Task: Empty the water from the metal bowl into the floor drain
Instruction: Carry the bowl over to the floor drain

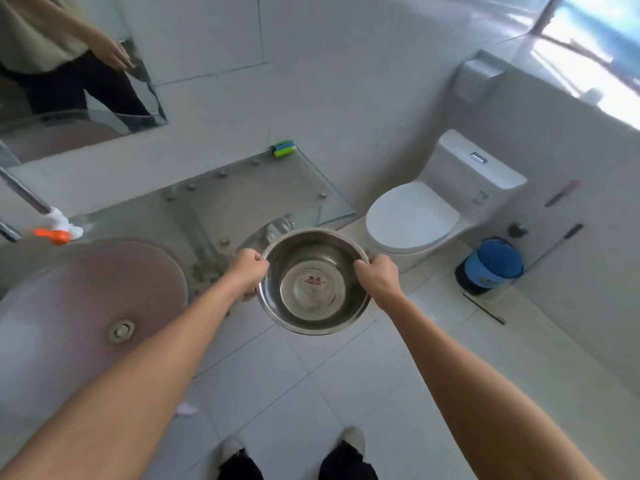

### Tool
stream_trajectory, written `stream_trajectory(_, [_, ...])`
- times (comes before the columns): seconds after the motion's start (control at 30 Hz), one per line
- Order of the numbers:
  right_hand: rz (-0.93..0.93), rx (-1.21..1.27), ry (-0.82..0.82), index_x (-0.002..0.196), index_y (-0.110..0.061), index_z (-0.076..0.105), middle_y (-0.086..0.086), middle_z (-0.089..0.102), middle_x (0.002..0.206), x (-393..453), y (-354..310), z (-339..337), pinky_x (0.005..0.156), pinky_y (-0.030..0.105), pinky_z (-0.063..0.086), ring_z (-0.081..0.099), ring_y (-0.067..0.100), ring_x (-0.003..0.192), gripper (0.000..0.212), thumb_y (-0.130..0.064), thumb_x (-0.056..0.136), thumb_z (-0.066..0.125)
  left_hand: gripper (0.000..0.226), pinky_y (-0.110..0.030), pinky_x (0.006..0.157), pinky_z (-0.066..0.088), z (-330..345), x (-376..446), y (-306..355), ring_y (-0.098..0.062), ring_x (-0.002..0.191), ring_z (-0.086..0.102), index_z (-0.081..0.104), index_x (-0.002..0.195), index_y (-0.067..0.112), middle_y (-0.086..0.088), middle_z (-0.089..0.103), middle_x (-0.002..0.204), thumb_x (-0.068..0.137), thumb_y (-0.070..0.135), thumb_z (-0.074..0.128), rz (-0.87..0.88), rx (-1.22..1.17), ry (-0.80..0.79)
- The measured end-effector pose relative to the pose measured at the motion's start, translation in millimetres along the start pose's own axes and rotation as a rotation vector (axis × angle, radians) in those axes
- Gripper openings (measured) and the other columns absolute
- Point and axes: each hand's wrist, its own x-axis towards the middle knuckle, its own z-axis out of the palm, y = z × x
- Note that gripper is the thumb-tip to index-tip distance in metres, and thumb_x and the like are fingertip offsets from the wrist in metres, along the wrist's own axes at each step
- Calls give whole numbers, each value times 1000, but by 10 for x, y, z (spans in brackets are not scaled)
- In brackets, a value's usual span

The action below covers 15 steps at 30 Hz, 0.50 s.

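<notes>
Here, both hands grip one metal bowl (314,281) at the centre of the frame: the left hand (246,270) is closed on its left rim with the thumb hooked over the edge, and the right hand (377,277) is closed on the right rim in the same way, both arms stretched forward from the lower corners. The bowl is carried above the floor, its mouth facing up toward the camera and a red mark visible on its bottom; whether water lies in it cannot be told. Just beyond its far rim runs the front edge of a glass counter (329,188), whose corner juts toward the toilet (412,216) at right of centre. To the left, close beside the left forearm, sits a round pinkish glass basin (69,306) with a metal drain fitting (121,330). A blue-lidded bin (493,263) stands near the right wall, below and to the right of the toilet. A green and blue sponge (283,148) rests at the counter's back edge against the wall. Open pale floor tiles (311,386) spread between the arms down to two shoes (353,439) at the bottom edge. A mirror (79,81) fills the upper left.
</notes>
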Motion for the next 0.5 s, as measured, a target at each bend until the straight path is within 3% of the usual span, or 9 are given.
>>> stream_trajectory(0.17, [0,-16,-8,67,-3,49,11,47,66,334,469,-589,53,32,36,42,25,59,18,-14,80,51,17,-16,28,33,693,-36,471,-21,41,48,59,78,8,-10,53,58,89,3,48,-13,-27,-13])
stream_trajectory(0.27, [10,-17,6,65,-5,46,8,44,62,559,693,-892,51,31,34,39,23,57,18,-15,80,51,16,-24,37,46,1048,25,725,-25,53,56,64,83,4,-15,60,67,89,3,49,7,-51,-40])
stream_trajectory(0.37, [35,-33,17,67,-5,47,9,46,64,799,882,-1128,52,31,36,42,23,58,18,-16,80,51,16,-40,54,62,1355,108,936,-30,67,63,64,84,2,-19,64,79,91,5,50,16,-62,-73])
stream_trajectory(0.43, [57,-41,15,69,-5,48,10,45,65,968,976,-1237,54,34,37,42,24,60,16,-16,81,50,16,-50,65,65,1512,195,1066,-30,71,62,62,82,3,-19,63,81,93,7,51,16,-52,-89])
stream_trajectory(0.5, [74,-47,12,70,-6,49,11,45,65,1175,1054,-1311,55,37,40,44,24,61,16,-17,80,50,18,-48,64,66,1678,340,1173,-29,72,62,65,87,-1,-19,63,83,94,8,51,14,-42,-90])
